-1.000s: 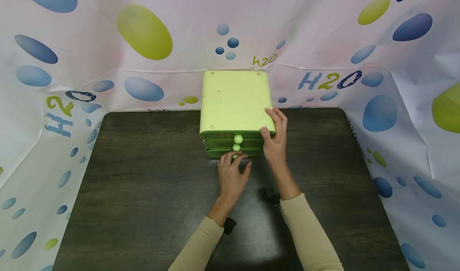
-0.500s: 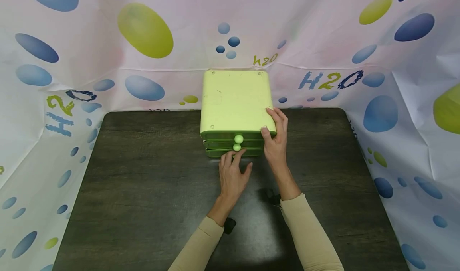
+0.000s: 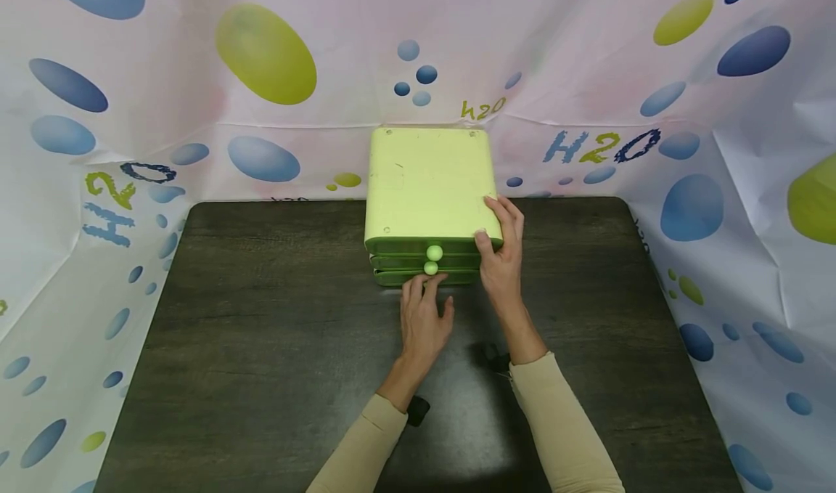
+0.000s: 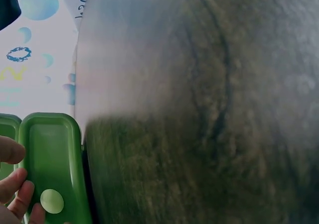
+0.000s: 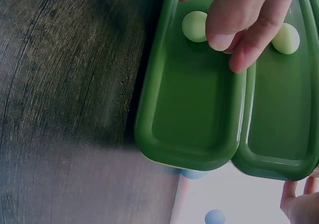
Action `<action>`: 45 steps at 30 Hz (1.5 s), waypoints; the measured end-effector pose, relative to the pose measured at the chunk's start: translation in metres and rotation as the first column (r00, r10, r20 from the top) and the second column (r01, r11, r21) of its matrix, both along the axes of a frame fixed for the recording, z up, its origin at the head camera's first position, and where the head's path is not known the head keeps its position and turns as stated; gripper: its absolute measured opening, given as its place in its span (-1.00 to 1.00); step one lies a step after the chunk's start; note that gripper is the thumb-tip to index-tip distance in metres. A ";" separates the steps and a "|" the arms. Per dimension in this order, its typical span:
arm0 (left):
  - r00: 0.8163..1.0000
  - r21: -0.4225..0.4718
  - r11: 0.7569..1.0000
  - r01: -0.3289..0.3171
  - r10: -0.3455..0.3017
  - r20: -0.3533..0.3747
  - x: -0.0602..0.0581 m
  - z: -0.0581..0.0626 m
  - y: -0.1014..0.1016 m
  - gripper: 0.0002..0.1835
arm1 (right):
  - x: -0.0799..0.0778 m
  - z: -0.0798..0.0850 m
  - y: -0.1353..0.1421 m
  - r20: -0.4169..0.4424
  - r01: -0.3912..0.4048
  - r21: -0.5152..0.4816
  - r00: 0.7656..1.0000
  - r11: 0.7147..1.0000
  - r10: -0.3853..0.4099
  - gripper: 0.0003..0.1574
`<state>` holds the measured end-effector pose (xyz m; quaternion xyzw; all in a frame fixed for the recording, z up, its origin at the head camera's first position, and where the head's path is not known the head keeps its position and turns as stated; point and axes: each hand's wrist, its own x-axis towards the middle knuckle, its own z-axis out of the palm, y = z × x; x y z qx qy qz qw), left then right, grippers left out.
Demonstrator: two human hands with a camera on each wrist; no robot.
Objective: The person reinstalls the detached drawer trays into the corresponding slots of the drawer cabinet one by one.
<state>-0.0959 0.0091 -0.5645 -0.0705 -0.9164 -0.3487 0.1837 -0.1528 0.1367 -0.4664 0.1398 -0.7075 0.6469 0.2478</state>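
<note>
A light green mini drawer cabinet (image 3: 431, 181) stands at the table's back, its green drawer fronts stacked one above another with round knobs. In the head view the upper knob (image 3: 434, 253) and the one below it show; the lowest is behind fingers. My left hand (image 3: 423, 326) is at the bottom drawer, fingers extended to its front and thumb apart. The left wrist view has its fingers beside the pale knob (image 4: 52, 201). In the right wrist view they overlap the bottom drawer (image 5: 189, 114) above its knob (image 5: 194, 26). My right hand (image 3: 503, 264) grips the cabinet's right front corner.
The dark wood-grain table (image 3: 274, 348) extends on both sides of the cabinet. A white backdrop (image 3: 353, 57) with blue and yellow-green spots rises behind and at the sides. A dark device (image 3: 418, 410) sits at the left wrist.
My left hand's thumb has drawn in slightly and its fingers now cover the lowest knob, part of which showed earlier. The right hand and the cabinet keep their place.
</note>
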 end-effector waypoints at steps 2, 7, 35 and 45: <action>1.000 0.005 1.000 -0.002 0.002 -0.006 0.000 0.000 -0.001 -0.58 | -0.001 0.000 -0.001 -0.002 -0.006 0.003 1.000 1.000 0.006 -0.30; 1.000 0.008 1.000 0.001 -0.001 -0.017 -0.002 0.000 -0.003 -0.56 | -0.004 0.002 -0.001 -0.018 -0.016 0.021 1.000 1.000 0.017 -0.29; 0.994 -0.047 0.998 -0.038 0.033 -0.101 -0.004 -0.006 -0.073 -0.68 | 0.005 -0.043 0.055 0.250 -0.032 0.360 0.966 0.932 -0.063 0.18; 0.997 -0.107 0.992 -0.063 0.057 -0.058 -0.003 -0.002 -0.095 -0.68 | 0.010 -0.048 0.074 0.350 -0.067 0.449 0.931 0.891 -0.106 0.15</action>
